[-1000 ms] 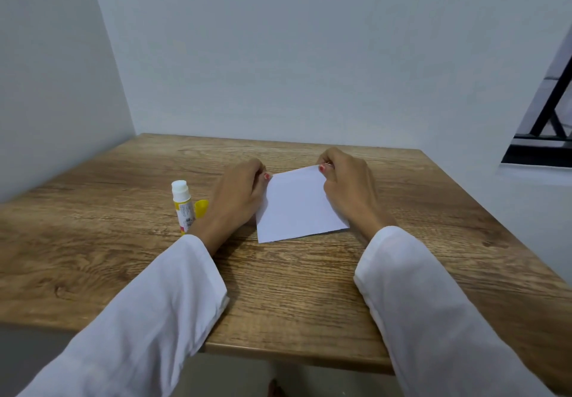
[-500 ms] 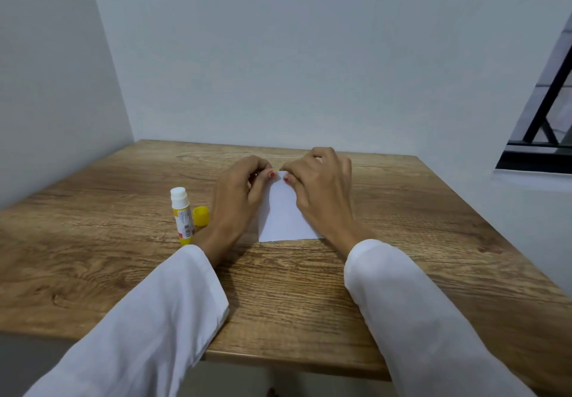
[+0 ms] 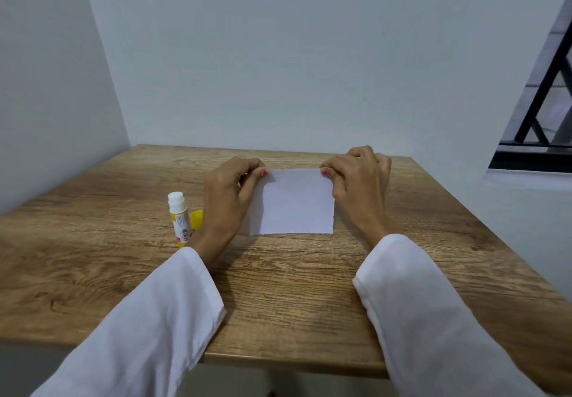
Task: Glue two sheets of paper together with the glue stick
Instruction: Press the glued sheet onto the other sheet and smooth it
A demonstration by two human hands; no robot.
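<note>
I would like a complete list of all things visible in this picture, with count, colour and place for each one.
paper: one white stack visible, a second layer showing along its left edge; flat at the table's middle, far corners under the fingertips
glue stick: one, white and yellow, standing upright and uncapped, left of the paper beside the left wrist
cap: one, yellow, on the table just behind the glue stick
table: one, brown wood grain, set in a corner
walls: two, pale grey-white, behind and to the left
window: one, black frame, far right
sleeves: two, white, near edge
left hand: one, pinching the paper's far left corner
right hand: one, pinching the far right corner
</note>
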